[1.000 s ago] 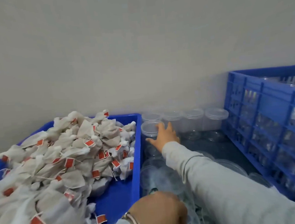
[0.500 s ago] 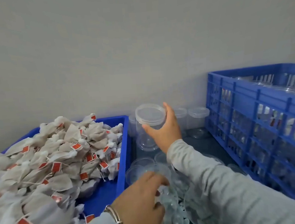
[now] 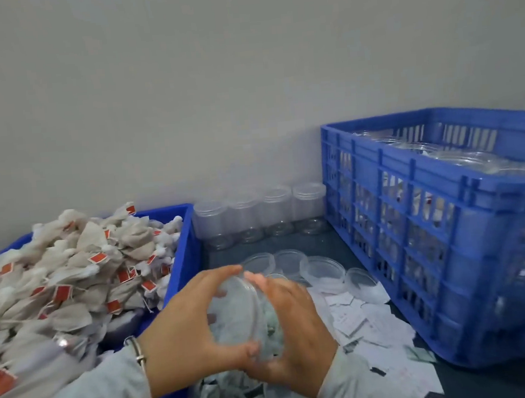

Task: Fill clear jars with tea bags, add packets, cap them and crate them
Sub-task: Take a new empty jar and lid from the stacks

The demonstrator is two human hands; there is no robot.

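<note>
The right hand (image 3: 294, 326) has brought the jar (image 3: 242, 311) from the far row to the near middle, where the left hand (image 3: 190, 329) is now gripping it too. Loose lids (image 3: 321, 268) are lying on the dark table (image 3: 331, 243) under a grey wall (image 3: 212, 76).

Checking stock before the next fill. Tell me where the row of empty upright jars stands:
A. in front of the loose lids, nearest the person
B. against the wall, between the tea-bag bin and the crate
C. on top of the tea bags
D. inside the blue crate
B: the jars line the wall, with the tea-bag bin on their left, the crate on their right, and the loose lids lying nearer the person.
</note>
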